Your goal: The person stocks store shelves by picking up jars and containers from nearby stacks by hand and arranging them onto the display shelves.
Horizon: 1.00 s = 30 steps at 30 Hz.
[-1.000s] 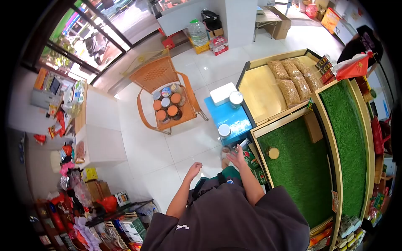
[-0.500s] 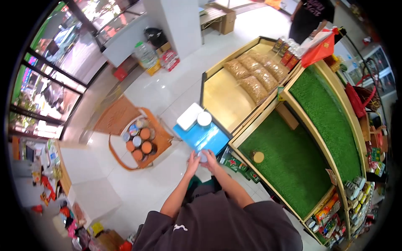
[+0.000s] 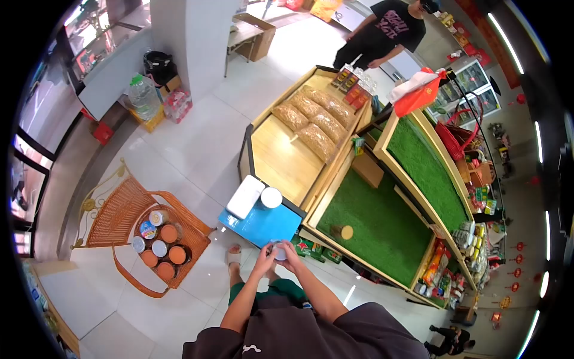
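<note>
Both of my hands meet in front of my body, near the edge of a blue-topped stand (image 3: 263, 228). My left hand (image 3: 264, 261) and my right hand (image 3: 292, 257) are closed around the sides of a small round container (image 3: 280, 252) with a pale top. Its lower part is hidden by the fingers, so I cannot tell its contents. On the blue top beyond my hands rest a white rounded box (image 3: 245, 197) and a white round tub (image 3: 271, 197), side by side.
At left, a wicker chair (image 3: 116, 212) bears several lidded jars (image 3: 169, 233). A wooden display (image 3: 272, 152) holds bags of tan goods (image 3: 315, 140). One jar (image 3: 343, 232) stands on green turf (image 3: 382, 239). A person (image 3: 388, 30) stands behind the display.
My view has swung to the right and up, so the stand, chair and display sit further left. More of the standing person shows. Both hands keep hold of the small container.
</note>
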Each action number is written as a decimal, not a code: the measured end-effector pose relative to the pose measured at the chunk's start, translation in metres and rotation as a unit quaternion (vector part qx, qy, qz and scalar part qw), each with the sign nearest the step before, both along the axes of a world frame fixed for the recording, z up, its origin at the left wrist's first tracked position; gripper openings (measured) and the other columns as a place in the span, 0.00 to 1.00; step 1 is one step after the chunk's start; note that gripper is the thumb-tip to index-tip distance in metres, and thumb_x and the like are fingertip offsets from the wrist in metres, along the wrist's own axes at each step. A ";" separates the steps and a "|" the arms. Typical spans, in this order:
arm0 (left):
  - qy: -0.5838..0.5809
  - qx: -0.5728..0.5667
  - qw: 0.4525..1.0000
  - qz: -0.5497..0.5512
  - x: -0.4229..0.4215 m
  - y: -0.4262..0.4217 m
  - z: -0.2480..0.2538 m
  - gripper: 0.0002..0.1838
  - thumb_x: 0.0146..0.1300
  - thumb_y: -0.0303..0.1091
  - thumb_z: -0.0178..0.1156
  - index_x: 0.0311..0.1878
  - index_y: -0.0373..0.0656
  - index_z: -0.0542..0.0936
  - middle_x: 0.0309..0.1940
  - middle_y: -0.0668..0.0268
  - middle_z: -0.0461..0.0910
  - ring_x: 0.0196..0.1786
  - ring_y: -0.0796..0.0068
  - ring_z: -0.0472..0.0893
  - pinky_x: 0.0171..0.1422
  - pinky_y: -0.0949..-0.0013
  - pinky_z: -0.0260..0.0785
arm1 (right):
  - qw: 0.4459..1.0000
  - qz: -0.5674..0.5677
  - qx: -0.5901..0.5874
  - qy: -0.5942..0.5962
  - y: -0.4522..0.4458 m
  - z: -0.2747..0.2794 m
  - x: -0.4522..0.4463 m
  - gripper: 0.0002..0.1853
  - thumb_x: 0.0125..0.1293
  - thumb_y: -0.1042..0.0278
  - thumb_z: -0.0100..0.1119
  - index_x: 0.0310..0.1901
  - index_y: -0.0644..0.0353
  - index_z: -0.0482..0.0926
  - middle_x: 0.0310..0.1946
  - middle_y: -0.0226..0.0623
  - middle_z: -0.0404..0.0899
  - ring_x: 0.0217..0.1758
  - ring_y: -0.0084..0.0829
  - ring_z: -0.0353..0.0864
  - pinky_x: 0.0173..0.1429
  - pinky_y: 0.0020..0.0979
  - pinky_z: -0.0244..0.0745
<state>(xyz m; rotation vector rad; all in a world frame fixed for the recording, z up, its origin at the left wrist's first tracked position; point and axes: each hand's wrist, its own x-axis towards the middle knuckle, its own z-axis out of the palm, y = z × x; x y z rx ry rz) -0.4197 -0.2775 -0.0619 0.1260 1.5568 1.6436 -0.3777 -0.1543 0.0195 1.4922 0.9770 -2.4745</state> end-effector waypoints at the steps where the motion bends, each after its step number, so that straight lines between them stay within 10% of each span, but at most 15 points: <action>1: -0.007 0.004 1.000 -0.009 0.004 -0.003 -0.001 0.31 0.65 0.45 0.60 0.65 0.35 0.66 0.60 0.49 0.70 0.62 0.59 0.71 0.65 0.62 0.64 | 1.000 -0.009 0.004 -0.007 -0.002 0.000 0.004 0.33 0.60 0.63 0.62 0.64 0.45 0.57 0.58 0.39 0.63 0.58 0.43 0.72 0.54 0.53 0.77; 16: 0.182 -0.043 0.940 -0.287 0.070 -0.011 0.035 0.39 0.48 0.50 0.74 0.59 0.38 0.70 0.53 0.50 0.68 0.55 0.54 0.72 0.62 0.60 0.66 | 0.963 -0.262 -0.013 0.059 -0.055 0.011 0.155 0.28 0.61 0.70 0.58 0.62 0.47 0.61 0.59 0.42 0.64 0.60 0.41 0.71 0.55 0.53 0.76; 25: 0.222 0.010 0.750 -0.623 0.198 0.038 0.076 0.58 0.44 0.63 0.72 0.72 0.41 0.56 0.72 0.39 0.42 0.76 0.42 0.42 0.77 0.51 0.45 | 0.908 -0.371 0.030 0.195 -0.088 0.040 0.349 0.26 0.60 0.76 0.56 0.61 0.51 0.66 0.58 0.43 0.64 0.61 0.45 0.70 0.56 0.55 0.78; 30: 0.220 0.021 0.669 -0.710 0.287 0.063 0.098 0.57 0.46 0.64 0.71 0.72 0.41 0.57 0.71 0.39 0.45 0.76 0.42 0.45 0.77 0.51 0.45 | 0.858 -0.473 0.059 0.190 -0.107 0.046 0.434 0.25 0.62 0.74 0.56 0.61 0.51 0.66 0.58 0.45 0.66 0.59 0.42 0.73 0.52 0.51 0.80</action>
